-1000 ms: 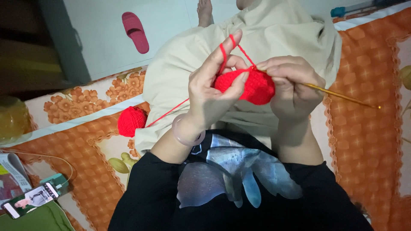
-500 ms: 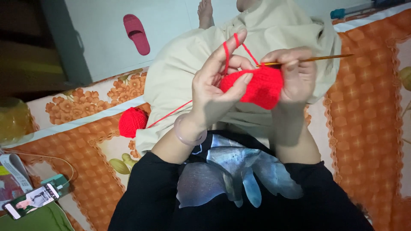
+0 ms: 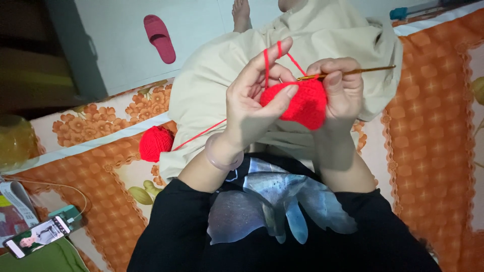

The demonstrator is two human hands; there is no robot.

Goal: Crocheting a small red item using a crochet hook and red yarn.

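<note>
Nearest the lens, at the bottom of the frame, I see my black shirt (image 3: 282, 221) with its pale print. Just above it, centre frame, my left hand (image 3: 252, 100) is half open: thumb and a finger pinch the red crochet piece (image 3: 302, 103) while the forefinger stands up with the red yarn (image 3: 266, 65) looped over it, which I judge keeps the strand taut. My right hand (image 3: 343, 90) is closed on the crochet hook (image 3: 353, 71), whose thin golden shaft points toward the right edge and whose tip sits at the top edge of the piece. The strand runs down left to the yarn ball (image 3: 155, 142), lying on the orange flowered bedspread (image 3: 433, 141) beside my beige-clad lap (image 3: 217, 65). A phone (image 3: 38, 236) lies at lower left. Farthest, upper left, a pink slipper (image 3: 159, 38) rests on the pale floor.
</note>
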